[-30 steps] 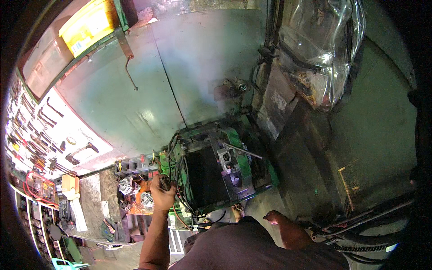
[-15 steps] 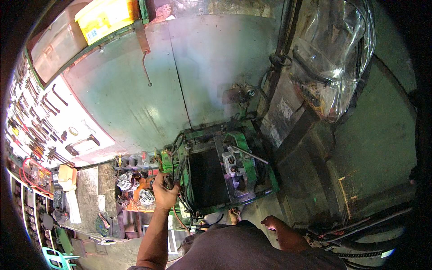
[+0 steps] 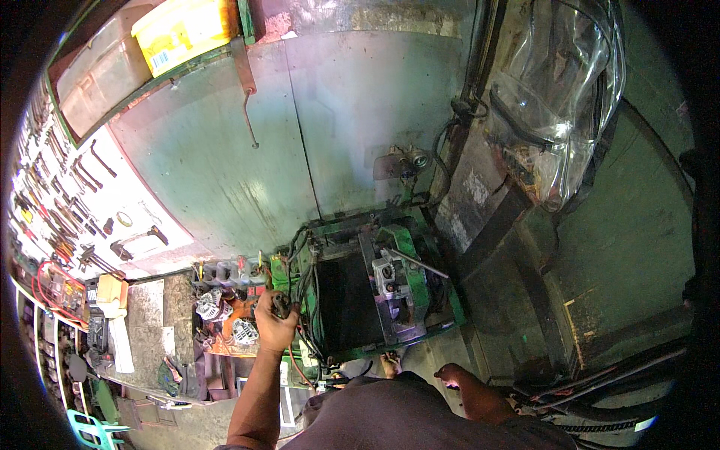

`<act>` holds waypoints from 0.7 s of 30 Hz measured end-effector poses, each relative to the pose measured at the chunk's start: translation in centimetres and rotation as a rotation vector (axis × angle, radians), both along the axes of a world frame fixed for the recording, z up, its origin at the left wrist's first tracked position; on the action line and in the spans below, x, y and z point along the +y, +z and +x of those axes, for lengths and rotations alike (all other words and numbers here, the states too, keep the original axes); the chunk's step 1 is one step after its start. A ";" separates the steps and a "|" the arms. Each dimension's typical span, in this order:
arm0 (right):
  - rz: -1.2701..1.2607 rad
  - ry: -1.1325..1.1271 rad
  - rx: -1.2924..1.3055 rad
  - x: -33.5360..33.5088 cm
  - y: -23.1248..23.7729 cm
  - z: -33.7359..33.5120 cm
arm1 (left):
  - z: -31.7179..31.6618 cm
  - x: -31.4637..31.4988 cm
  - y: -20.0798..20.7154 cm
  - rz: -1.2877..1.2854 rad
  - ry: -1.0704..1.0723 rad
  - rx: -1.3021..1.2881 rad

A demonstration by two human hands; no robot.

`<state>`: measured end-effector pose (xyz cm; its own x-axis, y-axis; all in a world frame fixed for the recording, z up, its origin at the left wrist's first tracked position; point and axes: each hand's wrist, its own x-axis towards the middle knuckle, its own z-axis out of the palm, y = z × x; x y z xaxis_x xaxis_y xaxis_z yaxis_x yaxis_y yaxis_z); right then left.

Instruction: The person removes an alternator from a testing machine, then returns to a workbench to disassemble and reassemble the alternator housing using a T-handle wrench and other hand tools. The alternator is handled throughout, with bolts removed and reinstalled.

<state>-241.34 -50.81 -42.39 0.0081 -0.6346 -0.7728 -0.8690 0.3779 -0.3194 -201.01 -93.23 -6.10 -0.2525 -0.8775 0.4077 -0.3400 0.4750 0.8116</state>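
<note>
My left hand (image 3: 275,325) is closed around a small dark thing (image 3: 280,304) at the left side of the green machine frame (image 3: 442,328). Its kind is hard to make out between my fingers. Dark cables (image 3: 305,289) run down the frame just right of that hand. My right hand (image 3: 451,374) hangs low beside my body, away from the machine and in shadow; its fingers are too dark to read. Within the frame, a grey metal part (image 3: 388,277) sits in a green bracket (image 3: 415,292), with a metal bar (image 3: 425,264) slanting across it.
Two silvery round machine parts (image 3: 244,330) lie left of my left hand. A workbench (image 3: 146,319) stands farther left, below a white board (image 3: 142,214) of hand tools. A clear plastic cover (image 3: 559,127) hangs at upper right. Hoses (image 3: 622,382) lie at lower right.
The view has shifted slightly, so the surroundings sit a little lower in the picture. My left hand stays closed in the same place, and my right hand still hangs low.
</note>
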 end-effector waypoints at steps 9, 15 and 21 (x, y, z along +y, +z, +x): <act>0.216 -0.238 0.009 -1.2 3.8 1.2 | -0.1 0.1 0.3 0.042 0.001 -0.020; 0.049 -0.114 0.044 -0.8 0.6 1.0 | -0.1 0.0 0.1 0.032 -0.003 -0.016; 0.089 -0.332 0.022 -0.5 1.3 1.1 | -0.1 -0.1 -0.2 0.017 -0.001 -0.004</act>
<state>-240.26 -51.34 -41.10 -0.2050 -0.5295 -0.8232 -0.7002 0.6670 -0.2547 -201.15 -93.35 -6.32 -0.2545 -0.8842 0.3916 -0.3427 0.4611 0.8185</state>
